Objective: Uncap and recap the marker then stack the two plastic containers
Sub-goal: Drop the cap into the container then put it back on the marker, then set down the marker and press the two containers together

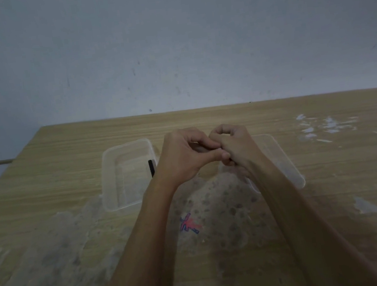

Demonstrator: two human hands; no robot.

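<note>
The marker (151, 168) is almost wholly buried in my grip: only a black end pokes out to the left of my left hand (182, 158), over the left container (124, 175). Nearest me, I see the worn wooden table (53, 256) with a red and blue scribble (189, 224) between my forearms. Above it both hands meet, knuckles touching. My left hand is curled tight around the marker; my right hand (233, 147) is also closed in a fist against it, though I cannot tell what its fingers pinch. Behind the hands the two clear plastic containers sit side by side, apart, the right container (280, 154) partly hidden by my right wrist. Beyond is a pale wall (168, 37).
</note>
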